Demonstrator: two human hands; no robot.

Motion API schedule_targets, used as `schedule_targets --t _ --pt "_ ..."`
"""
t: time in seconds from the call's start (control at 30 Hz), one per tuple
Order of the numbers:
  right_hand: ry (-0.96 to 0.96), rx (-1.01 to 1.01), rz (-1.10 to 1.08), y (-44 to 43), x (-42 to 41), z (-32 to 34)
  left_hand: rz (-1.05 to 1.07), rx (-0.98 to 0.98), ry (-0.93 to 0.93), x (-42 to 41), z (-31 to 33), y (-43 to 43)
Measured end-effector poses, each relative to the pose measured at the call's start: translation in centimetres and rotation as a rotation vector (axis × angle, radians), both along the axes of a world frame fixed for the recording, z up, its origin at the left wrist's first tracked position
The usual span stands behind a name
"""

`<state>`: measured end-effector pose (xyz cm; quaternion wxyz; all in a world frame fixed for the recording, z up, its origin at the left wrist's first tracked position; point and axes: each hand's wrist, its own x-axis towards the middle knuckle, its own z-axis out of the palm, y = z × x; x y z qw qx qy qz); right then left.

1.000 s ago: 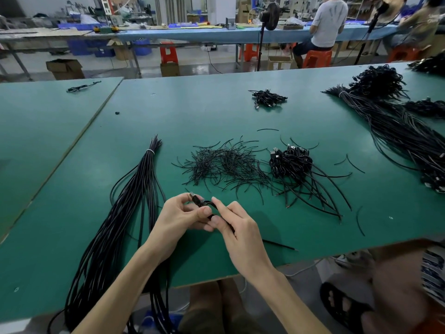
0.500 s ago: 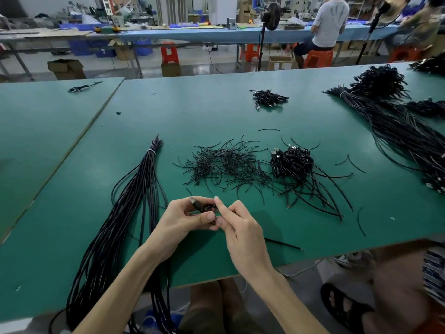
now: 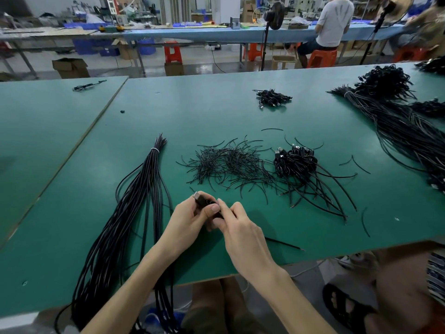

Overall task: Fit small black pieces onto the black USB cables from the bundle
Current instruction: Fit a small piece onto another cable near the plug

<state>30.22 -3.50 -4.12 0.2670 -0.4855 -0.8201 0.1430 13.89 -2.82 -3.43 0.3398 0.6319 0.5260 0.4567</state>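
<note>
Above the near part of the green table (image 3: 216,112), my left hand (image 3: 190,221) grips a black USB cable (image 3: 201,200) by its plug end, the silver tip pointing up and left. My right hand (image 3: 237,224) pinches the cable or a small black piece right beside my left thumb; which one is hidden by the fingers. The cable's loose tail (image 3: 284,243) lies on the table behind my right wrist. A tied bundle of long black cables (image 3: 134,208) runs from the table's middle left down over the front edge.
A heap of thin black pieces (image 3: 228,165) lies mid-table, with a pile of short plugged cables (image 3: 298,165) to its right. More cable bundles (image 3: 397,126) fill the right side, and a small pile (image 3: 272,97) sits farther back. Another person's sandalled foot (image 3: 346,307) is at lower right.
Both hands have drawn closer together around the plug. The plug end has tilted slightly, and the cable's tail on the table has shifted a little.
</note>
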Motion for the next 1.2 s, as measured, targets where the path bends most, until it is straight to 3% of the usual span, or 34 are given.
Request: schedule_targets --t 0.17,0.47,0.77,0.97,1.07,1.2 --pt "-0.167 0.073 0.089 0.5 0.7 0.9 0.031 0.067 0.172 0.2 -0.2 -0.2" --pt "-0.152 0.223 0.221 1.9 1.4 1.7 0.079 0.13 0.142 0.2 -0.1 -0.4" --pt "-0.218 0.239 0.264 2.6 2.0 1.3 0.079 0.037 0.149 0.2 -0.1 -0.3" --pt "-0.1 0.04 0.232 2.7 2.5 0.7 0.031 -0.042 0.199 0.5 0.3 0.1" --pt "0.087 -0.096 0.159 3.3 2.7 0.9 -0.05 -0.14 0.297 -0.4 1.0 1.3" --pt "0.375 -0.254 0.042 4.5 3.1 1.0 0.033 -0.025 0.412 -1.1 2.5 3.7"
